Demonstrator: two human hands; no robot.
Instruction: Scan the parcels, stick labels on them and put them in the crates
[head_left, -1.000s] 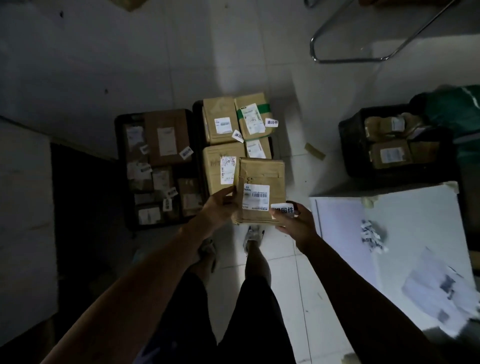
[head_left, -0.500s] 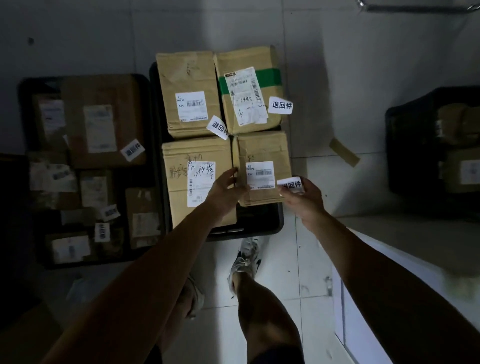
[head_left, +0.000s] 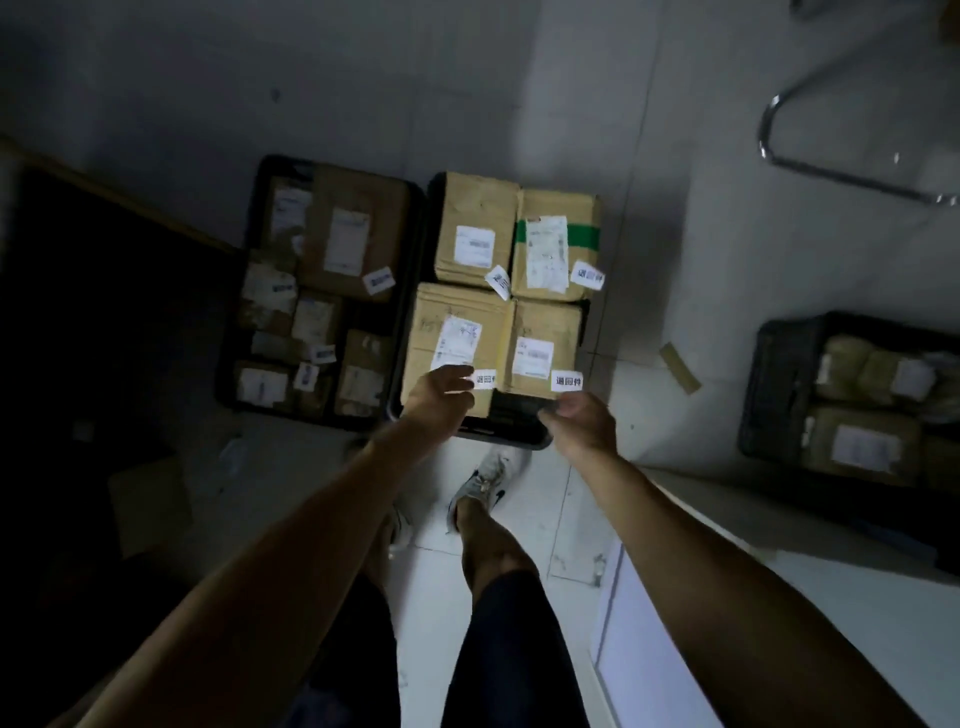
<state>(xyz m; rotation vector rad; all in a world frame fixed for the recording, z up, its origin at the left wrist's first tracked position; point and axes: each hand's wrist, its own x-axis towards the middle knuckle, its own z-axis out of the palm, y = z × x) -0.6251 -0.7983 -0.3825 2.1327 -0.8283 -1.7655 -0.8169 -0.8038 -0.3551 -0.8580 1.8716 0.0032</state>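
At the centre of the frame a black crate (head_left: 511, 434) sits on the pale floor with four brown cardboard parcels filling it in a two-by-two block. The nearest right parcel (head_left: 545, 345) lies in the lower right corner of that block, carrying a white shipping label and a small white sticker (head_left: 567, 381) with black characters at its near edge. The parcel beside it (head_left: 460, 332) bears a similar sticker, and the two behind have theirs as well; one of those (head_left: 558, 241) is banded with green tape. The left hand (head_left: 439, 392) hovers over the near edge of the left front parcel, fingers loosely extended, holding nothing. The right hand (head_left: 579, 418) hangs just below the right parcel's sticker, fingers loosely curled and empty. To the left, touching the middle crate, a second black crate (head_left: 236, 332) holds many smaller labelled parcels in shadow. At the right edge a third dark crate (head_left: 769, 384) holds several more packages.
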